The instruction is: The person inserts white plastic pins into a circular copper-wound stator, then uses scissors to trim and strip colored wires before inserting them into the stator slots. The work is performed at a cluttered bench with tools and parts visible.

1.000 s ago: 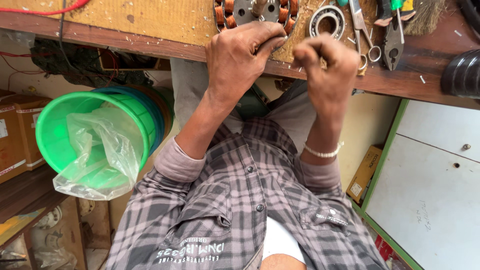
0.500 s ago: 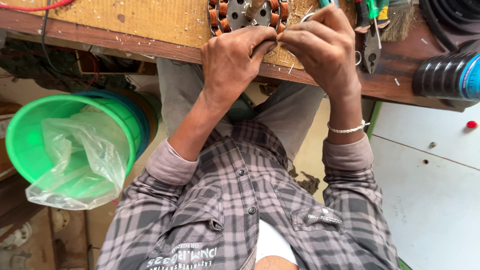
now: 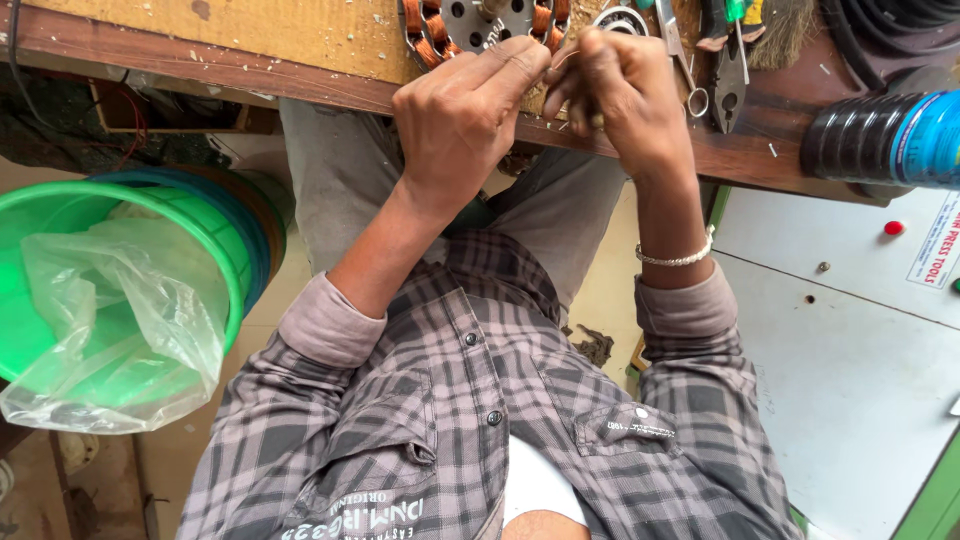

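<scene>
Fingers of the left hand (image 3: 462, 118) and right hand (image 3: 612, 95) are pinching thin wire (image 3: 566, 58) beside the copper-wound motor coil (image 3: 478, 24).

A repair workshop; worn wooden bench (image 3: 200, 50), pliers (image 3: 732, 60), copper-wound stator (image 3: 480, 25).

A dark bottle (image 3: 865, 135) with a blue label (image 3: 932, 135) lies at the counter's right edge; below it, a white sticker (image 3: 938, 245) on the cabinet.

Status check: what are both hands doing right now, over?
Left hand and right hand pinching thin wire together. Copper-wound motor part just beyond. Pliers nearby, nothing blocking.
</scene>
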